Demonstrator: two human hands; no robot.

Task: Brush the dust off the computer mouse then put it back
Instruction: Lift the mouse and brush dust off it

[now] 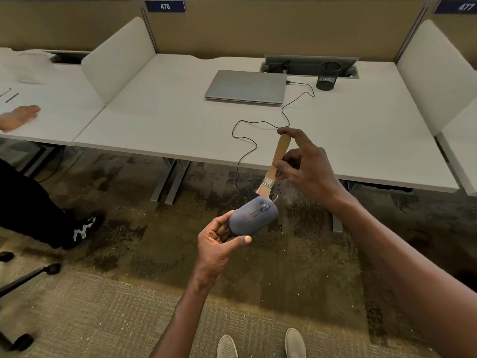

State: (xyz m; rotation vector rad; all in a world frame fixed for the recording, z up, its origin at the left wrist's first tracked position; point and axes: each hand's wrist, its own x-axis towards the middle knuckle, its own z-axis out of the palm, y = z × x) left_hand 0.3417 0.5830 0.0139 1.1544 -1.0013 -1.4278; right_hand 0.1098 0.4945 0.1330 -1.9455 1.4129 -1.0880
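Observation:
A dusty grey computer mouse (254, 215) is held in the air below the desk's front edge, above the carpet. My left hand (219, 244) grips its rear end from below, thumb along its side. Its black cable (247, 140) runs up over the desk edge to a closed grey laptop (246, 86). My right hand (304, 164) pinches the wooden handle of a small paintbrush (276, 161), index finger stretched along the handle's top. The pale bristles touch the mouse's front end by the cable.
The white desk (167, 120) carries the laptop and a black mesh pen cup (327, 76), with white dividers either side. Another person's hand (19, 117) rests on the neighbouring desk at left, their leg and shoe (82, 228) below. A chair base (25, 277) stands at lower left.

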